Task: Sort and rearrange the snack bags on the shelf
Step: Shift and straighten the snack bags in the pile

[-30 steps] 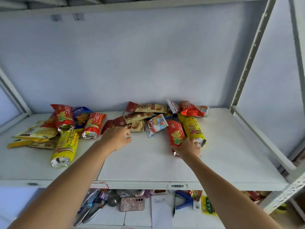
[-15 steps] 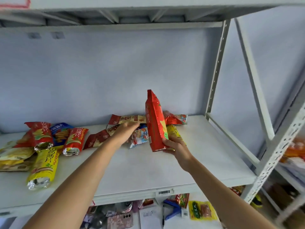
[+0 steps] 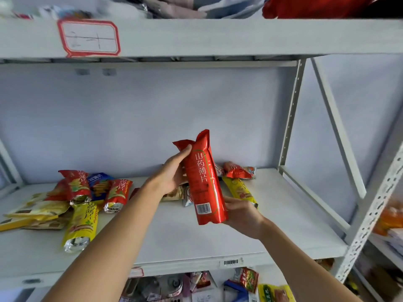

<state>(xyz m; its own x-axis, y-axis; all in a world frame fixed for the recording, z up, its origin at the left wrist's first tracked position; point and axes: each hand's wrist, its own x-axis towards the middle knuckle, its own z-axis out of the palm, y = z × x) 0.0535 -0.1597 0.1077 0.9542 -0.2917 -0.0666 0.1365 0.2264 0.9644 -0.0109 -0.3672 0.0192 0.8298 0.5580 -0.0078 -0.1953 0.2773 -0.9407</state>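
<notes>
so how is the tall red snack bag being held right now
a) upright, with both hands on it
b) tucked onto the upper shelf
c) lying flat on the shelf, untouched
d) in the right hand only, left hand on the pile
a: the tall red snack bag stands upright above the shelf, with the left hand gripping near its top and the right hand supporting its lower end.

I hold the tall bag [image 3: 205, 182] upright above the shelf [image 3: 283, 225], my left hand [image 3: 172, 175] at its top, my right hand [image 3: 242, 214] under it, the other bags [image 3: 82, 199] lying behind and left.
</notes>
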